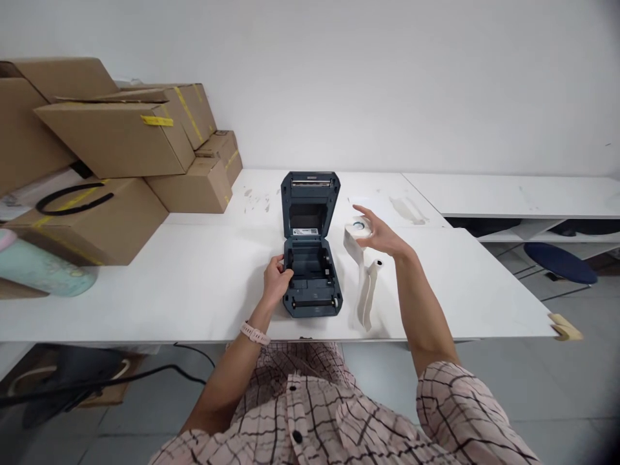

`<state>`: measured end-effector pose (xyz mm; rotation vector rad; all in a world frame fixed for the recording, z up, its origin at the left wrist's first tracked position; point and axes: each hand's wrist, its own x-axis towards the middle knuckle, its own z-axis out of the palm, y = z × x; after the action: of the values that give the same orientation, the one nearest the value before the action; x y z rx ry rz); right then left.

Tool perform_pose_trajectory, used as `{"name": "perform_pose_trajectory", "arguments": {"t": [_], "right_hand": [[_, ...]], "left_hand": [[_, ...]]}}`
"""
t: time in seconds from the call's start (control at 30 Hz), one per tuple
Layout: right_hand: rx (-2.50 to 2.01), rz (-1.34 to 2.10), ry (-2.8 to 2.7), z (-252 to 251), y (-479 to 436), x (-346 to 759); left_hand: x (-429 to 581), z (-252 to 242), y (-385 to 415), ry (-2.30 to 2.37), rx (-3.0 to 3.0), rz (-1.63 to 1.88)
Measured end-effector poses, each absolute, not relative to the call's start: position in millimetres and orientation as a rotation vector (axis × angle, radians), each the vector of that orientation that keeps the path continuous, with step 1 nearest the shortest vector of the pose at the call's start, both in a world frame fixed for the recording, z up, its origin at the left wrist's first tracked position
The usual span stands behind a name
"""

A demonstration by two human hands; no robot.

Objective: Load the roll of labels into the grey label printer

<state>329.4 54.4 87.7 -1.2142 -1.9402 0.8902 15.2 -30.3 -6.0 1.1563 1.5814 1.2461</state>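
A dark label printer sits on the white table in front of me, its lid raised and its inside exposed. At its left edge is my left hand, closed on the side wall with the thumb over the rim. To the right of the printer, my right hand is spread around a white label roll, thumb and fingers apart; firm contact is unclear. A strip of paper trails from that roll towards me. Close by stands a thinner paper roll with a loose strip.
Cardboard boxes are stacked at the left, with a black band on one. A mint-green bottle lies in front of them. Beyond the table's right side is a blue stool. A wall rises behind the table.
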Motion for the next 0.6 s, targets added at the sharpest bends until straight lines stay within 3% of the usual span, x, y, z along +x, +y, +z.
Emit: {"name": "perform_pose_trajectory", "arguments": {"t": [0.2, 0.6], "right_hand": [[-1.339, 1.023, -1.828, 29.1, 87.7, 332.9], [-1.143, 1.308, -1.589, -6.8, 19.6, 427.2]], "left_hand": [[15.7, -6.3, -29.2, 1.574, 1.145, 1.274], [17.4, -8.8, -28.6, 1.567, 1.131, 1.296]]}}
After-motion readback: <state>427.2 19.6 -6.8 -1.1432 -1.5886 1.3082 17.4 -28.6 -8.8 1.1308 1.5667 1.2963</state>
